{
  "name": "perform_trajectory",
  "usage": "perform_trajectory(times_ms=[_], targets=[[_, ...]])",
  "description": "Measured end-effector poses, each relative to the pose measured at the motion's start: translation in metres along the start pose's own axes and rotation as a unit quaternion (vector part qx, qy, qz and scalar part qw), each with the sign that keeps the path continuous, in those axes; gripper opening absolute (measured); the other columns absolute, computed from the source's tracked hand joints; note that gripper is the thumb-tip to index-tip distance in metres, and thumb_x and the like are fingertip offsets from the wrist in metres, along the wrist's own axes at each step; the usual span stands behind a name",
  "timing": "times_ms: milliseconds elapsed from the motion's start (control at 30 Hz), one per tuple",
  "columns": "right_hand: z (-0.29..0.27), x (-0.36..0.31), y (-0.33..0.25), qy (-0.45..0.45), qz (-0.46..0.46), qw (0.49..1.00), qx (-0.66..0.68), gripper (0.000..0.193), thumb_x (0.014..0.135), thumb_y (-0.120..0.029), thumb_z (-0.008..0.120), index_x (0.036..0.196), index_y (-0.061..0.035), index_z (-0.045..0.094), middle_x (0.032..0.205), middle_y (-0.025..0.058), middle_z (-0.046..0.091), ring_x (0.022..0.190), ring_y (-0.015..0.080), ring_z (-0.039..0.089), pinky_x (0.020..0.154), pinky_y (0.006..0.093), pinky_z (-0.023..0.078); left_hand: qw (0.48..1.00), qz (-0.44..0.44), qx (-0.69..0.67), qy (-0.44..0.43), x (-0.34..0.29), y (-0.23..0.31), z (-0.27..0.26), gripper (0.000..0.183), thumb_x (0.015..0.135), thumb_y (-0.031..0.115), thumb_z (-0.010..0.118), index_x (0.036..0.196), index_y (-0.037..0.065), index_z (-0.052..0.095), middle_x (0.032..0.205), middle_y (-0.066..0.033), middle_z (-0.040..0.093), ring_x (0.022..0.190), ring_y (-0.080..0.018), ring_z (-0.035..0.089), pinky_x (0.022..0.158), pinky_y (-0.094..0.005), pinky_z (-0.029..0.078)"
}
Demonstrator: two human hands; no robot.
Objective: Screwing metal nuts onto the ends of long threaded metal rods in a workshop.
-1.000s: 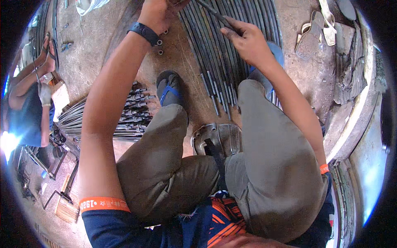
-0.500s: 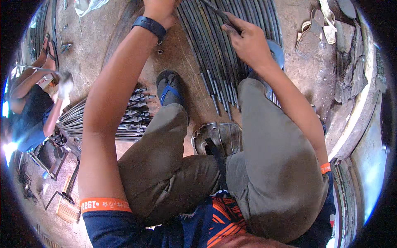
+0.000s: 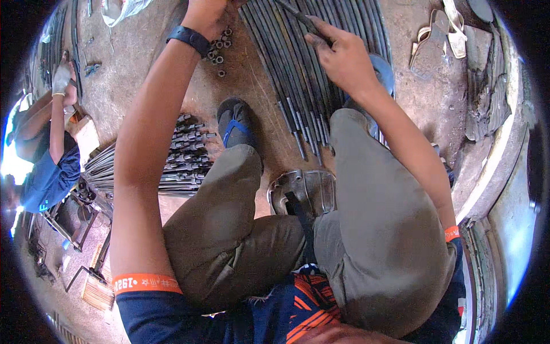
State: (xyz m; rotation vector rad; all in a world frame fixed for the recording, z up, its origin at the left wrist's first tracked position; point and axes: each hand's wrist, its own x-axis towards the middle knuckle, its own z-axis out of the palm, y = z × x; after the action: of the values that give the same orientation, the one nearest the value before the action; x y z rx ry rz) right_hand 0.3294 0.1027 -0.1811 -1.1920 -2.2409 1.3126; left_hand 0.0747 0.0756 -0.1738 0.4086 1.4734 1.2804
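My right hand [image 3: 346, 57] is closed round a dark metal rod [image 3: 293, 11] that slants up out of the picture. Beneath it lies a broad row of similar dark rods [image 3: 286, 74], their thinner ends pointing toward me. At the top edge is my left hand [image 3: 207, 16], with a dark band on its wrist. Its fingers are cut off by the picture's rim, so what they hold, if anything, is hidden. Several metal nuts [image 3: 217, 51] lie on the floor just beside that wrist.
A stack of rods with fitted ends [image 3: 186, 152] lies left of my knee. Between my legs sits a metal cover [image 3: 279, 195]. At far left another person [image 3: 54, 149] wears a glove. Loose sandals [image 3: 431, 43] and weathered wood [image 3: 487, 86] lie at the right.
My left hand has shifted a little leftward, uncovering more nuts on the floor. My right hand stays almost still on the rod. The other person's gloved hand has moved up and away.
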Motion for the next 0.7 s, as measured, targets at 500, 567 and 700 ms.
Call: perform_trajectory(times_ms=[500, 567, 700], targets=[[0.001, 0.001, 0.008, 0.002, -0.046, 0.999, 0.030, 0.033, 0.088, -0.021, 0.060, 0.119, -0.0078, 0.062, 0.091, 0.0242, 0.064, 0.084, 0.0391, 0.064, 0.075, 0.0397, 0.050, 1.000, -0.015, -0.020, 0.009, -0.001, -0.005, 0.000, 0.033, 0.095, 0.029, 0.057, 0.108, -0.001, 0.062, 0.097, -0.0066, 0.066, 0.093, -0.0197, 0.062, 0.086, -0.0354, 0.049], [0.000, 0.000, 0.010, -0.001, -0.038, 0.998, 0.041, 0.033, 0.088, -0.020, 0.060, 0.119, -0.0079, 0.062, 0.091, 0.0241, 0.064, 0.084, 0.0389, 0.064, 0.075, 0.0398, 0.050, 1.000, 0.006, 0.020, 0.018, -0.004, 0.002, 0.003, 0.025, 0.094, 0.024, 0.060, 0.103, 0.001, 0.062, 0.097, -0.0064, 0.066, 0.091, -0.0191, 0.062, 0.084, -0.0354, 0.049], [-0.002, 0.003, 0.007, 0.003, -0.041, 0.999, 0.016, 0.032, 0.088, -0.020, 0.059, 0.119, -0.0087, 0.062, 0.089, 0.0240, 0.064, 0.081, 0.0393, 0.064, 0.073, 0.0406, 0.050, 1.000, 0.004, 0.010, 0.003, -0.006, 0.012, 0.004, 0.021, 0.093, 0.020, 0.061, 0.103, 0.002, 0.062, 0.096, -0.0056, 0.066, 0.090, -0.0182, 0.062, 0.083, -0.0357, 0.049]])
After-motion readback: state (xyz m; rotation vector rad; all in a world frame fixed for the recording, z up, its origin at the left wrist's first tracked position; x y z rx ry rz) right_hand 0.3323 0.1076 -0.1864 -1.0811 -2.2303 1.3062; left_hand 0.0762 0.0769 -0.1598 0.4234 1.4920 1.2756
